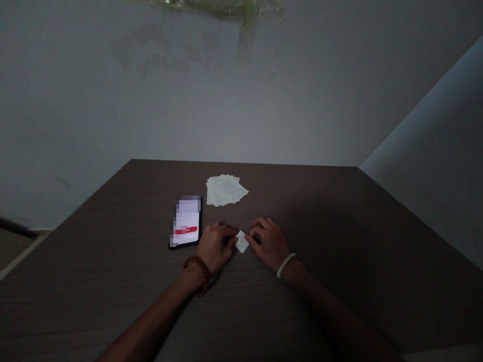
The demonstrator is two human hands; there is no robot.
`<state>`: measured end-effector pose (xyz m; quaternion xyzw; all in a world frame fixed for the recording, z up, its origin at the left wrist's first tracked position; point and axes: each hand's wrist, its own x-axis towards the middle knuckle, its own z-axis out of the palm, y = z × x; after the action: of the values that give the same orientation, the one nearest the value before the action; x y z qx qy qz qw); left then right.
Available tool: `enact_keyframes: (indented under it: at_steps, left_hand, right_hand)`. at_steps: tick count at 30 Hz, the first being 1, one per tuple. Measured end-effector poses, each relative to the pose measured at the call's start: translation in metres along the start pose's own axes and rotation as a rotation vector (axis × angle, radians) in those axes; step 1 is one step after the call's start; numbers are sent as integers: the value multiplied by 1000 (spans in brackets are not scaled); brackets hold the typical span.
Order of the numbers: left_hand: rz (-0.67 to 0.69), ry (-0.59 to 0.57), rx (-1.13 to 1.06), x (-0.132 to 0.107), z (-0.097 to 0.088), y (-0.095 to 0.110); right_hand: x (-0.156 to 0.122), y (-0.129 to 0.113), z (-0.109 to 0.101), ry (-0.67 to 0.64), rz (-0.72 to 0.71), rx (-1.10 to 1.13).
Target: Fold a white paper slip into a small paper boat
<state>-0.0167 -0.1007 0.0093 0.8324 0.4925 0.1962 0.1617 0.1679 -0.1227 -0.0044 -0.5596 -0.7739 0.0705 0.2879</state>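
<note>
A small folded piece of paper point(242, 242), white with faint print and turned like a diamond, lies between my two hands just above the table. My left hand point(216, 247) pinches its left corner between thumb and fingers. From the other side, my right hand point(269, 243) grips the right corner with thumb and curled forefinger. Brown beads circle my left wrist and pale beads my right. Beyond the hands rests a fanned pile of paper sheets point(225, 190) with faint print on top.
A phone point(186, 221) with a lit, partly blurred screen lies left of my left hand. The dark wooden table point(332, 216) reaches back to a grey wall point(234, 110) with stains and greenish tape. Another wall surface slants down on the right.
</note>
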Motion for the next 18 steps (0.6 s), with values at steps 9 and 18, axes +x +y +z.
enact_keyframes:
  at_steps: [9, 18]
  left_hand:
    - [-104, 63, 8, -1, 1, 7]
    - [-114, 84, 4, -1, 3, 7]
  right_hand:
    - [0, -3, 0, 17, -11, -34]
    - [-2, 2, -7, -76, -346, -191]
